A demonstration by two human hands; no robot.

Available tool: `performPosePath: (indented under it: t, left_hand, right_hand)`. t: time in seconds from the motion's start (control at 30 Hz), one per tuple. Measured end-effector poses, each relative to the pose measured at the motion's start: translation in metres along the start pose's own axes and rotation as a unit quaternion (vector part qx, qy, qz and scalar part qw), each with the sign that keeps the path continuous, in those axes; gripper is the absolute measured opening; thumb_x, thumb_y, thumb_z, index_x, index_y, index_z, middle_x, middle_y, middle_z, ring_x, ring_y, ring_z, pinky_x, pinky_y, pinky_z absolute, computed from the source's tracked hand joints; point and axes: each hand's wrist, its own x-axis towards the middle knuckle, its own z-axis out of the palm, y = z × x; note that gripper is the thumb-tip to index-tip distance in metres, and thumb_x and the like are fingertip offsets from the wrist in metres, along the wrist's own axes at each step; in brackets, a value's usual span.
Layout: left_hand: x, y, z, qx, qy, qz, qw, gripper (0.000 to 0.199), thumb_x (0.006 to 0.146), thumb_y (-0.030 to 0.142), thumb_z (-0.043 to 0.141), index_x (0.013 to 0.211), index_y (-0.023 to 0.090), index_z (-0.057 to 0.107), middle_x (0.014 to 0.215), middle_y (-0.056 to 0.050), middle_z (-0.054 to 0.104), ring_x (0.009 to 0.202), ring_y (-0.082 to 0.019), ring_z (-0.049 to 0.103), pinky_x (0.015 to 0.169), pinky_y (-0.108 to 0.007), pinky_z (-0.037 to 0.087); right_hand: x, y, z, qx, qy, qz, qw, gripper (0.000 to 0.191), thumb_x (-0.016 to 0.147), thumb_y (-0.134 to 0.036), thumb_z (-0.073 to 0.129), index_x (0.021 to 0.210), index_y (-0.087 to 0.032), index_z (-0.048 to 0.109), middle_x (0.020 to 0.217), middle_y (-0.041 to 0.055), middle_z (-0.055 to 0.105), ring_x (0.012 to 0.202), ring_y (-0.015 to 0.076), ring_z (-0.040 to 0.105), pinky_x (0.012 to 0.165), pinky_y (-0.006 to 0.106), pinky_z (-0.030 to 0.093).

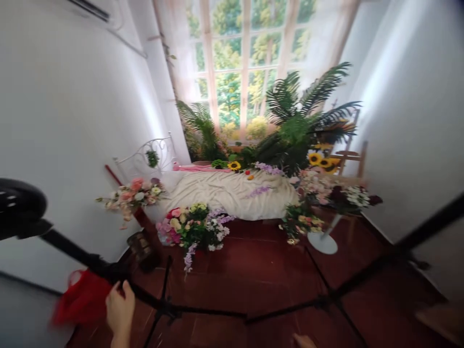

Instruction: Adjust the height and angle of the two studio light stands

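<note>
My left hand (121, 309) is raised at the lower left, beside a black stand pole (145, 296). Its thumb and forefinger are apart, the other fingers partly bent; nothing shows between them. Just left of it is a blurred red cloth or bag (83, 297); contact is unclear. At the lower right edge, a smeared skin-toned shape, seemingly my right hand (440, 319), is nearest to another black pole (366, 273); its fingers cannot be made out. A small skin-toned shape (303, 341) is cut off by the bottom edge.
Black stand legs (208, 311) cross the foreground above the red-brown floor (250, 258). Beyond are a cream-draped bed (217, 193), flower bunches (190, 224), a white round base (322, 243), palm fronds (295, 128) and a wooden easel (361, 162). A dark rounded object (21, 208) is at the left.
</note>
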Motion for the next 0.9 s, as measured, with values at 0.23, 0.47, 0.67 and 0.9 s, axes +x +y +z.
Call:
performPosePath:
  t: [0.23, 0.47, 0.67, 0.9]
  left_hand:
    - [-0.289, 0.075, 0.118, 0.086, -0.464, 0.134, 0.871, 0.018, 0.075, 0.031, 0.042, 0.079, 0.027, 0.059, 0.087, 0.003, 0.07, 0.092, -0.019, 0.067, 0.079, -0.028, 0.05]
    - [-0.505, 0.274, 0.154, 0.14, -0.648, 0.427, 0.615, 0.027, 0.078, 0.035, 0.048, 0.096, 0.025, 0.064, 0.102, -0.003, 0.069, 0.097, -0.021, 0.063, 0.082, -0.03, 0.047]
    - [-0.552, 0.459, 0.137, 0.026, -0.595, 0.578, 0.558, 0.027, 0.082, 0.034, 0.043, 0.096, 0.022, 0.063, 0.097, -0.005, 0.069, 0.087, -0.02, 0.064, 0.075, -0.028, 0.046]
    - [-0.57, 0.599, 0.129, -0.137, -0.526, 0.684, 0.486, 0.028, 0.08, 0.033, 0.052, 0.102, 0.017, 0.058, 0.098, -0.008, 0.064, 0.09, -0.02, 0.06, 0.084, -0.033, 0.047]
  right_hand:
    - [-0.031, -0.099, -0.203, 0.256, 0.127, -0.041, 0.958, 0.01, 0.069, -0.029, 0.055, 0.062, -0.022, 0.055, 0.057, 0.0037, 0.065, 0.046, 0.014, 0.062, 0.038, 0.019, 0.046]
    - [-0.082, -0.249, -0.362, 0.261, 0.187, -0.267, 0.909, 0.016, 0.084, -0.027, 0.048, 0.095, -0.018, 0.056, 0.058, -0.0017, 0.064, 0.038, 0.0063, 0.049, 0.038, 0.014, 0.04]
    - [-0.122, -0.311, -0.397, 0.219, 0.141, -0.357, 0.897, 0.025, 0.089, -0.034, 0.046, 0.106, -0.018, 0.056, 0.065, 0.0018, 0.067, 0.045, 0.0086, 0.056, 0.044, 0.017, 0.045]
    - [-0.13, -0.323, -0.386, 0.26, 0.153, -0.339, 0.891, 0.022, 0.094, -0.031, 0.041, 0.092, -0.016, 0.057, 0.066, 0.0043, 0.067, 0.052, 0.0093, 0.061, 0.049, 0.016, 0.049]
